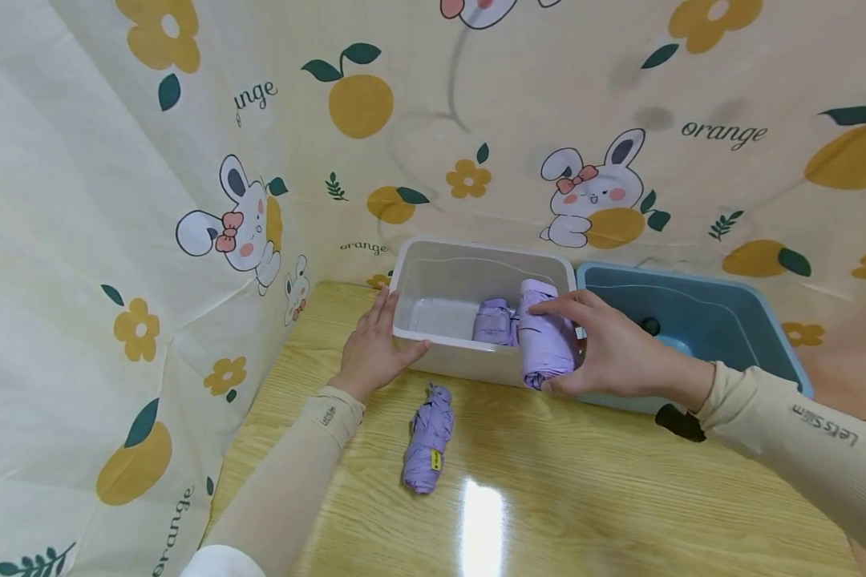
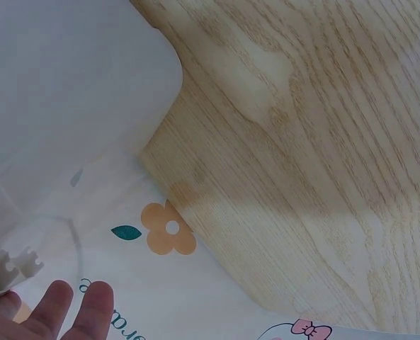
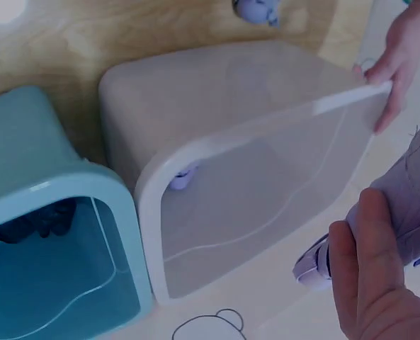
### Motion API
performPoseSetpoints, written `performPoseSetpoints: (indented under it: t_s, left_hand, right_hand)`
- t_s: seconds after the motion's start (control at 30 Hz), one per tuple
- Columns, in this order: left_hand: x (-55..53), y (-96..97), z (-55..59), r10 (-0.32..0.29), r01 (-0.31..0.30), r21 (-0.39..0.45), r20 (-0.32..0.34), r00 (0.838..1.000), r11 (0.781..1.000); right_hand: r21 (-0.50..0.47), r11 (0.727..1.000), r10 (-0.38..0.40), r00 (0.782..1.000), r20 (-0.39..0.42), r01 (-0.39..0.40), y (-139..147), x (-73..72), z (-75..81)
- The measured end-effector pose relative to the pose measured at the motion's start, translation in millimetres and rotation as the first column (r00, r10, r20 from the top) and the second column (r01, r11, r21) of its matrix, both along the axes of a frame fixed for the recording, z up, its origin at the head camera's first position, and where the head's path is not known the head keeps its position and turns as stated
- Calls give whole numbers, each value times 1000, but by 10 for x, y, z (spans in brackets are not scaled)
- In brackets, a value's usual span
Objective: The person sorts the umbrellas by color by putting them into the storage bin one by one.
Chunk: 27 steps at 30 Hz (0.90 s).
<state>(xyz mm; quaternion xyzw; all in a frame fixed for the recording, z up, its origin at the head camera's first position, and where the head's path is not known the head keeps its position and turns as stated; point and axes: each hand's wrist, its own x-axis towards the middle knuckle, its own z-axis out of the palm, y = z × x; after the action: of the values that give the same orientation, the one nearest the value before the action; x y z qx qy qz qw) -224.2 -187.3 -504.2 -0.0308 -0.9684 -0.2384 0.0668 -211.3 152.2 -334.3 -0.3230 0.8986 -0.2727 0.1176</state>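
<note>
My right hand [image 1: 624, 353] pinches a rolled purple folding umbrella [image 1: 547, 340] between thumb and fingers, above the right front of a whitish plastic bin [image 1: 440, 342]. In the right wrist view the held umbrella [image 3: 415, 195] is partly cut off by the frame edge. Another purple umbrella [image 1: 492, 323] lies inside the bin, partly hidden by the held one. At the bin's left front corner rests my left hand [image 1: 372, 346], its fingers fairly straight along the rim and its thumb across the front. A third purple umbrella [image 1: 429, 441] with a yellow tag lies on the table before the bin.
A blue bin [image 1: 693, 280] stands against the whitish bin's right side, with dark items [image 3: 43, 218] inside. Behind both bins hangs a printed cloth [image 1: 505, 208], which also covers the left side. The wooden table [image 1: 584, 489] extends in front.
</note>
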Motion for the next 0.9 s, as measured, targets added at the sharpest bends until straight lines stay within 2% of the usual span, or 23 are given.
performPoseSetpoints:
  t_s: [0.2,0.43,0.77,0.9]
  left_hand:
    - [-7,7,-20,-6,6,-2,-26,1000,1000]
    - [-6,2,-22,-6,6,-1,-15,1000,1000]
    - [-13,-10,-63,-20,20,0,-45,999,1000]
    - [-23,-19,-75,-14,13,-13,-52,999,1000]
  right_hand:
    - [60,998,-6,1000,23,5,-110,-303,-9]
    - [156,988,-1,999,38,-5,-256,-650,-19]
    - [264,965,4,999,51,-17,-542,-1127,-230]
    - [282,959,-3,998,69,-17,-658,-1256,-298]
